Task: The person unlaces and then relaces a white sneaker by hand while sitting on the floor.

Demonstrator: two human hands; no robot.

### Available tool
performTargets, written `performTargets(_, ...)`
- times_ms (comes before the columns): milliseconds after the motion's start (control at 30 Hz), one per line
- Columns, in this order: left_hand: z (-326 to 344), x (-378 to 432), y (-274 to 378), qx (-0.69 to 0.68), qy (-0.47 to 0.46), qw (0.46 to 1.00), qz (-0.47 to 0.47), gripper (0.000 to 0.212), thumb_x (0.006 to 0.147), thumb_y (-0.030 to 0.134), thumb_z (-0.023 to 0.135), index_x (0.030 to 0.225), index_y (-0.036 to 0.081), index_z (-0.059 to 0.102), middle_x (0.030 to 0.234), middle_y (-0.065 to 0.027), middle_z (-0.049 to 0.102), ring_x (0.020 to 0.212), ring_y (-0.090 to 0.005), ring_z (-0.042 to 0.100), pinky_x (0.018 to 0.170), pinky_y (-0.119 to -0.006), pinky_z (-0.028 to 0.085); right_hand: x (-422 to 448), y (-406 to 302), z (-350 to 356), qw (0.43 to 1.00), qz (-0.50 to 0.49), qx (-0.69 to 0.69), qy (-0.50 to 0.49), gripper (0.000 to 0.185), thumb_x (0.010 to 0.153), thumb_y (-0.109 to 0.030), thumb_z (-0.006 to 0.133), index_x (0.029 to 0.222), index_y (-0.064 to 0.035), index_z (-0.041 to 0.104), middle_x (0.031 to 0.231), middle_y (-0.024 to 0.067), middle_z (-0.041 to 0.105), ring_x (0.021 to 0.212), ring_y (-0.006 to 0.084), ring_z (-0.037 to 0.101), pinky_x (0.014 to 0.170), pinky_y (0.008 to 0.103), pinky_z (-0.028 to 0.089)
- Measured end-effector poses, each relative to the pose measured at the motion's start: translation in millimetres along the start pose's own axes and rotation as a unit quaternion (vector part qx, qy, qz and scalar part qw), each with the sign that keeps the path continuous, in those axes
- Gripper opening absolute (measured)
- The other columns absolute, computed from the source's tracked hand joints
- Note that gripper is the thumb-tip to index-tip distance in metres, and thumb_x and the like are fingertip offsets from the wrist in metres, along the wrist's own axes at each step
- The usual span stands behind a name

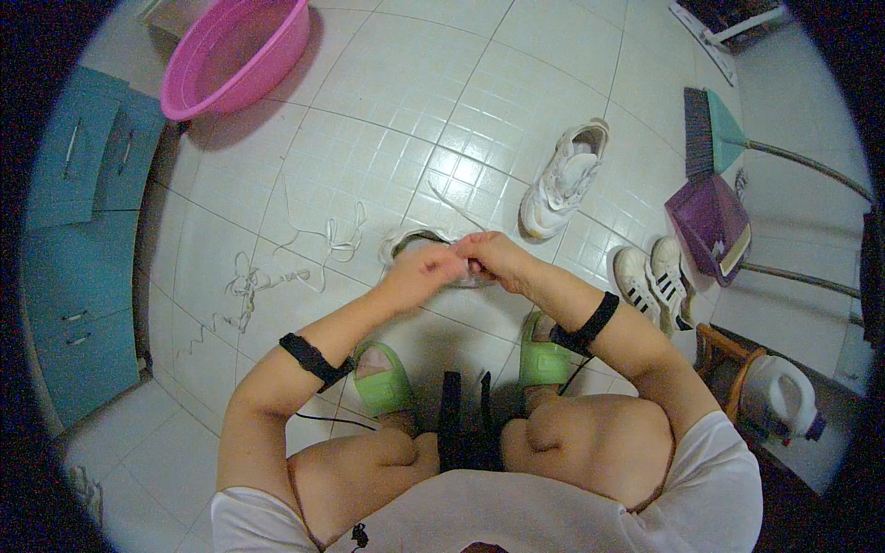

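Note:
Both hands meet over a white shoe (401, 242), which they partly cover; its opening shows at the left. My left hand (432, 269) has its fingers bent against the shoe's upper, and what it grips is hidden. Fingers of my right hand (494, 259) are pinched on a white shoelace (456, 205), whose loose end stretches up and left across the tiles. A second white shoe (563, 180), its tongue showing, lies farther off to the right. Loose white shoelaces (339, 242) lie tangled on the floor at the left, beside another knotted bunch of laces (252, 280).
A pink basin (235, 62) stands at the upper left, near blue-green cabinets (104, 263). At the right are a broom (722, 131), a purple dustpan (709, 225), black-striped white sneakers (636, 280) and a white jug (778, 397). Green slippers (384, 380) are on the feet.

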State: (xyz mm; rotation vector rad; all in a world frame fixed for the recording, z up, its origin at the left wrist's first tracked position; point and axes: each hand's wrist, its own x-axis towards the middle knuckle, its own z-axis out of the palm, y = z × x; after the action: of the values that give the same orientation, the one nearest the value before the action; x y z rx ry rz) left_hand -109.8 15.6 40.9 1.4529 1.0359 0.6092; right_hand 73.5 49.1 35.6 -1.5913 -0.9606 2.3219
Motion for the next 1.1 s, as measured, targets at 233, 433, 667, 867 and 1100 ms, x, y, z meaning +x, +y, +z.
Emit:
performTargets(233,-8.8,10.3,-0.8,-0.122,0.062,0.947,-0.289,0.030,0.090,0.032,0.051,0.084,0.004,0.063,0.077,-0.0024,0.060,0.071,-0.0120,0.051,0.063,-0.027,0.039,1.8,31.8,15.1,0.975,-0.220,-0.018,0.025,0.015,0.086,-0.021,0.061,0.082,-0.0069,0.060,0.071,-0.0037,0.057,0.064,0.0064,0.048,0.058,0.0230,0.041)
performTargets(433,-8.3,10.9,3.2,-0.084,0.084,0.954,-0.275,0.026,0.086,0.029,0.058,0.082,0.003,0.062,0.072,-0.0048,0.060,0.068,-0.0126,0.053,0.063,-0.027,0.041,-11.0,30.0,3.6,0.965,-0.228,-0.089,-0.096,0.013,0.091,-0.016,0.058,0.086,-0.0042,0.059,0.077,-0.0052,0.054,0.072,0.0036,0.046,0.066,0.0198,0.039)
performTargets(667,-14.1,15.1,12.1,0.290,0.165,0.942,0.027,0.016,0.077,0.018,0.066,0.088,0.007,0.065,0.080,-0.0080,0.063,0.077,-0.0234,0.060,0.071,-0.035,0.048,2.8,26.0,1.7,0.973,-0.215,-0.066,-0.050,0.010,0.088,-0.016,0.058,0.087,-0.0061,0.060,0.070,-0.0050,0.052,0.065,0.0051,0.045,0.059,0.0212,0.039)
performTargets(867,-29.9,32.8,-8.6,0.356,0.089,0.922,0.125,0.015,0.077,0.018,0.064,0.088,0.009,0.068,0.083,-0.0096,0.066,0.084,-0.0282,0.062,0.070,-0.040,0.050,9.0,17.8,0.7,0.981,-0.170,-0.085,-0.042,0.009,0.090,-0.017,0.055,0.091,-0.0080,0.058,0.070,-0.0060,0.051,0.063,0.0050,0.043,0.057,0.0217,0.037)
performTargets(1100,-16.9,30.7,-1.8,0.337,0.105,0.930,-0.102,0.019,0.080,0.025,0.061,0.082,0.007,0.066,0.079,-0.0157,0.065,0.074,-0.0343,0.063,0.068,-0.043,0.050,-2.7,14.8,-0.2,0.906,-0.361,-0.185,-0.120,0.005,0.081,-0.007,0.057,0.083,-0.0110,0.059,0.070,-0.0032,0.053,0.064,0.0115,0.048,0.059,0.0276,0.040)
